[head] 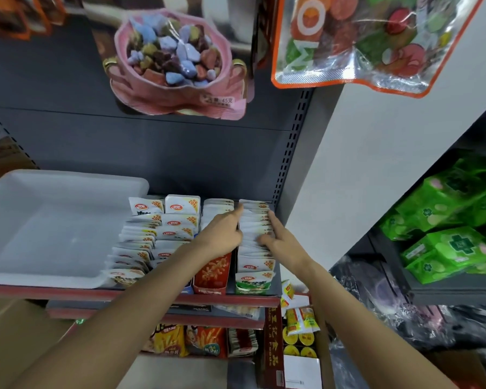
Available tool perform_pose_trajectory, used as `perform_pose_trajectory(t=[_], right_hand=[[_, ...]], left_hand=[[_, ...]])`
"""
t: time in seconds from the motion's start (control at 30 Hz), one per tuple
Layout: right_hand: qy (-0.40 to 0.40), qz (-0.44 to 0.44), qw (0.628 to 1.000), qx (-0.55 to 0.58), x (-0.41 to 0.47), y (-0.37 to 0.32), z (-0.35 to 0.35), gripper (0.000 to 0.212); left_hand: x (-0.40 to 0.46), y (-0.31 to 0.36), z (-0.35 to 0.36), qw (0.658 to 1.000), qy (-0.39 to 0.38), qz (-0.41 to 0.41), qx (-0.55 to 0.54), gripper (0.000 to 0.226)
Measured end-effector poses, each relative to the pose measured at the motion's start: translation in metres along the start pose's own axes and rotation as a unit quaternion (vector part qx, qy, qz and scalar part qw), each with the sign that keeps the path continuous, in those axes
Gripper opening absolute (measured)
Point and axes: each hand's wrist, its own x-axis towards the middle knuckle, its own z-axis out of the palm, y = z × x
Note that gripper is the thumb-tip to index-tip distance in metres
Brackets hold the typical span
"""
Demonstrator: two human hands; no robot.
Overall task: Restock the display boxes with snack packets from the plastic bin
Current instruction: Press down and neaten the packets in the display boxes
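Both grips lie open, fingers straight: the left hand (pixel 222 230) and right hand (pixel 275 234) flank the rightmost row of white foil snack packets (pixel 254 228), which runs front-to-back on the shelf. The translucent white plastic bin (pixel 68 181) sits well left, nearer the left hand.

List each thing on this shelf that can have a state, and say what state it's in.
plastic bin: empty
rightmost row of packets: standing on edge, full, pressed between both hands
left hand: fingers straight, against the row
right hand: fingers spread on the row
red display box: upright
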Motion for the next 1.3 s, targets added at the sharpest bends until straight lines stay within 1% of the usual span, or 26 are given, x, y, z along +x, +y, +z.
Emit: perform_pose_trajectory(t=[0.07, 0.13, 0.17, 0.27, 0.37, 0.43, 0.47, 0.53, 0.6, 0.63, 0.67, 0.7, 0.73, 0.8, 0.87, 0.93, 1.0, 1.03, 1.07, 1.1, 1.17, 1.23, 1.27, 1.3], right_hand=[[-0.029, -0.012, 0.999, -0.03, -0.001, -0.005, 0.002, 0.087], [-0.044, -0.037, 0.997, -0.043, 0.001, -0.004, 0.007, 0.091], [-0.041, -0.045, 0.997, -0.047, 0.002, -0.002, 0.009, 0.09], [-0.028, -0.053, 0.996, -0.059, -0.003, 0.001, 0.011, 0.083], [-0.028, -0.079, 0.994, -0.068, -0.004, 0.01, 0.015, 0.082], [-0.035, -0.086, 0.994, -0.066, -0.004, 0.012, 0.013, 0.083], [-0.041, -0.085, 0.994, -0.055, -0.005, 0.01, 0.012, 0.085], [-0.05, -0.079, 0.995, -0.022, -0.01, 0.009, 0.006, 0.086], [-0.036, -0.063, 0.997, 0.016, -0.016, 0.012, -0.002, 0.084], [-0.028, -0.054, 0.998, 0.027, -0.017, 0.016, -0.006, 0.089], [-0.025, -0.046, 0.998, 0.022, -0.02, 0.019, -0.009, 0.096], [-0.022, -0.04, 0.999, 0.015, -0.022, 0.022, -0.011, 0.098], [-0.02, -0.037, 0.999, 0.006, -0.023, 0.025, -0.013, 0.093], [-0.017, -0.025, 0.999, 0.014, -0.027, 0.028, -0.013, 0.081], [-0.019, -0.01, 0.999, 0.046, -0.03, 0.031, -0.011, 0.076], [-0.033, -0.003, 0.997, 0.077, -0.033, 0.032, -0.009, 0.069], [-0.042, -0.011, 0.996, 0.084, -0.04, 0.028, -0.007, 0.061], [-0.04, -0.016, 0.996, 0.084, -0.043, 0.027, -0.006, 0.063], [-0.032, -0.019, 0.997, 0.074, -0.044, 0.028, -0.006, 0.066], [-0.02, -0.023, 0.997, 0.068, -0.046, 0.028, -0.004, 0.066], [0.007, -0.022, 0.998, 0.061, -0.047, 0.027, -0.001, 0.062], [0.033, -0.012, 0.997, 0.064, -0.047, 0.022, 0.002, 0.062], [0.044, -0.009, 0.997, 0.06, -0.046, 0.02, 0.003, 0.063], [0.054, -0.005, 0.997, 0.051, -0.046, 0.018, 0.005, 0.062]], left_hand=[[0.002, -0.001, 0.005, 0.997, 0.014, 0.018, 0.068, 0.059], [0.007, -0.003, 0.008, 0.991, 0.061, 0.026, 0.118, 0.053], [0.01, -0.005, 0.01, 0.987, 0.075, 0.036, 0.137, 0.051], [0.013, -0.011, 0.016, 0.968, 0.059, 0.073, 0.233, 0.054], [0.01, -0.017, 0.02, 0.95, 0.056, 0.062, 0.299, 0.057], [0.008, -0.019, 0.02, 0.956, 0.053, 0.069, 0.28, 0.058], [0.006, -0.018, 0.019, 0.961, 0.058, 0.084, 0.257, 0.058], [-0.004, -0.018, 0.019, 0.968, 0.116, 0.14, 0.173, 0.053], [-0.019, -0.019, 0.019, 0.962, 0.181, 0.186, 0.08, 0.036], [-0.025, -0.021, 0.02, 0.958, 0.193, 0.205, 0.051, 0.026], [-0.03, -0.025, 0.023, 0.955, 0.19, 0.225, 0.04, 0.019], [-0.035, -0.027, 0.026, 0.952, 0.181, 0.243, 0.048, 0.015], [-0.039, -0.03, 0.03, 0.947, 0.173, 0.262, 0.065, 0.017], [-0.046, -0.033, 0.036, 0.939, 0.152, 0.292, 0.099, 0.029], [-0.051, -0.035, 0.04, 0.934, 0.14, 0.305, 0.125, 0.036], [-0.054, -0.037, 0.041, 0.928, 0.142, 0.315, 0.142, 0.034], [-0.059, -0.039, 0.041, 0.916, 0.147, 0.34, 0.156, 0.019], [-0.062, -0.039, 0.042, 0.909, 0.143, 0.353, 0.168, 0.016], [-0.064, -0.039, 0.044, 0.905, 0.135, 0.359, 0.183, 0.021], [-0.066, -0.037, 0.046, 0.907, 0.133, 0.35, 0.194, 0.025], [-0.065, -0.033, 0.047, 0.916, 0.162, 0.311, 0.193, 0.025], [-0.062, -0.025, 0.045, 0.924, 0.195, 0.277, 0.176, 0.016], [-0.062, -0.02, 0.042, 0.927, 0.2, 0.262, 0.18, 0.009], [-0.061, -0.016, 0.04, 0.931, 0.194, 0.243, 0.19, 0.008]])
